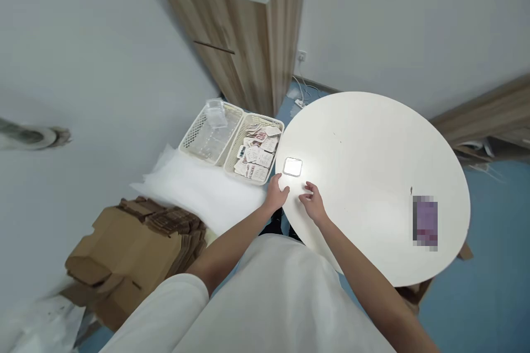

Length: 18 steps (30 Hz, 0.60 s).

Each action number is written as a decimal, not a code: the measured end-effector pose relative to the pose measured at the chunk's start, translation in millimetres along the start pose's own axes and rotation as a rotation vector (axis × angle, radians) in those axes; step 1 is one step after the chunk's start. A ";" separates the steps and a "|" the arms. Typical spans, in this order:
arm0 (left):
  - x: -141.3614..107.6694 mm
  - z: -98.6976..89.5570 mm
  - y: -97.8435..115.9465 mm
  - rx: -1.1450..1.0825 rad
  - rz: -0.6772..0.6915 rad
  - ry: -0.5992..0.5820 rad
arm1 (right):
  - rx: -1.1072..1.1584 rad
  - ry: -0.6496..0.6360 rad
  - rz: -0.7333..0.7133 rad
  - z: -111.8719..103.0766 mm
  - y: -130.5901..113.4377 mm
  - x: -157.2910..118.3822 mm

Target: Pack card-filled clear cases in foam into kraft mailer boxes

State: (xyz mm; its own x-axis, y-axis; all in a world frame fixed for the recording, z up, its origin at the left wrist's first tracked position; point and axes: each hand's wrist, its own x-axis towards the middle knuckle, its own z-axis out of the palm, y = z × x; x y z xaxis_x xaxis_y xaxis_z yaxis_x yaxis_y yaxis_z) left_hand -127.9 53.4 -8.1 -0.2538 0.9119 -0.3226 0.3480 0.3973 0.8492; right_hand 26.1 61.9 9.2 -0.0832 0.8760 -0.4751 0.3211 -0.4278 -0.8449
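Note:
A small clear case (292, 166), squarish with rounded corners, lies flat near the left edge of the round white table (372, 138). Just below it, at the table's rim, my left hand (276, 194) has its thumb and fingers apart, with nothing visible between them. My right hand (313, 202) hovers over the tabletop to the lower right of the case, fingers curled loosely and apart, also holding nothing that I can see. Beyond my left hand stands a white basket (226, 167) of printed cards (259, 155).
Another white basket (182, 144) holds clear plastic boxes (216, 114). White foam sheets (199, 187) and stacked flat cardboard boxes (124, 237) lie at the left. A blurred purple item (426, 220) rests on the table's right. Behind stands a wooden cabinet (248, 38).

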 end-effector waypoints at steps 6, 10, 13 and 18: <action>-65.0 -19.2 -26.5 0.169 0.070 0.102 | -0.107 -0.226 -0.094 -0.8 17.1 -16.3; -99.2 -47.6 -50.4 0.353 -0.075 0.153 | -0.205 -0.447 -0.155 21.4 24.9 -17.4; -111.0 -72.1 -66.4 0.454 -0.183 0.163 | -0.359 -0.542 -0.239 43.1 26.1 -15.3; -109.8 -98.4 -85.6 0.435 -0.269 0.190 | -0.605 -0.525 -0.419 81.3 16.4 -10.2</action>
State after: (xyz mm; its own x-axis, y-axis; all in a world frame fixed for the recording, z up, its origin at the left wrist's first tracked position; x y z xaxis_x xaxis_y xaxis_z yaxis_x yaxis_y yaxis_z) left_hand -218.7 -90.8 -4.3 -0.5299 0.7533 -0.3895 0.5795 0.6570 0.4823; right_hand -44.5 27.8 -19.8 -0.6775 0.6555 -0.3337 0.5962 0.2236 -0.7711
